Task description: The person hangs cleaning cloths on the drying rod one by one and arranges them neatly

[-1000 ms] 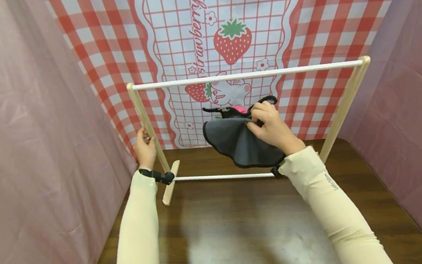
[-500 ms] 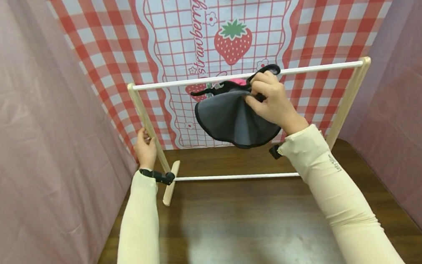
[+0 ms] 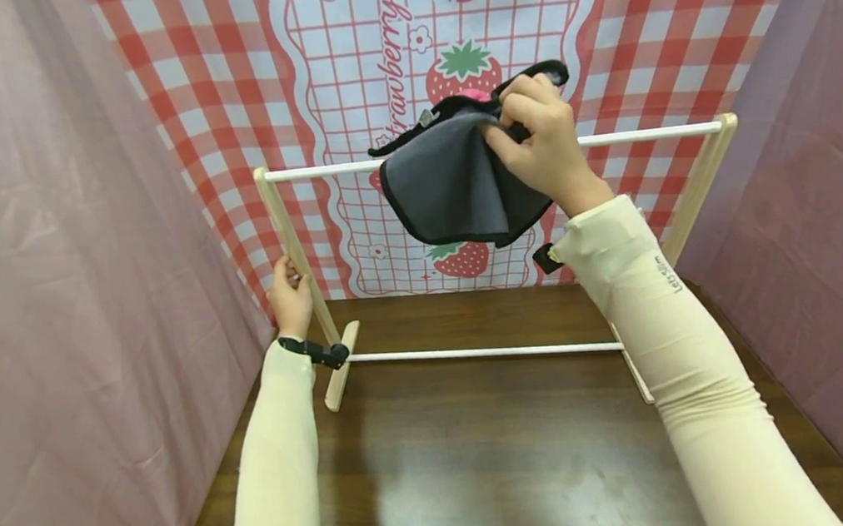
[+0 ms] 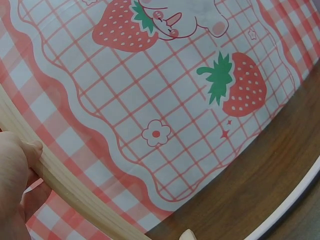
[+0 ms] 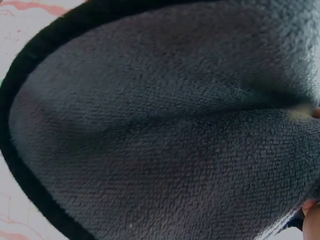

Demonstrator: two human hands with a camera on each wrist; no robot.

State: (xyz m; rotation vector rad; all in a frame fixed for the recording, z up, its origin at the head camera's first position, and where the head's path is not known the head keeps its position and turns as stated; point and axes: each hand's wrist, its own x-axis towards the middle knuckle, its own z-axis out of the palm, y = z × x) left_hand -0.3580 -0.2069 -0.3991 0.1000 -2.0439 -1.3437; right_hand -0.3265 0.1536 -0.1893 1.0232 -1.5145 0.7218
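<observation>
My right hand pinches a dark grey fleecy cloth piece with black edging, which looks like a small cape or bib. A narrow black strap with a small clip sticks out to its left, and a pink patch shows at the top. The cloth hangs in front of the white top bar of a small rack, its upper edge above the bar; whether they touch I cannot tell. Cloth fills the right wrist view. My left hand grips the rack's left wooden post.
The rack stands on a dark wooden table, with a white lower bar joining its feet. Behind it hangs a red-and-white strawberry cloth. Pink curtains enclose both sides.
My right hand has lifted the grey cloth from below the top bar to partly above it. The left hand has stayed on the post.
</observation>
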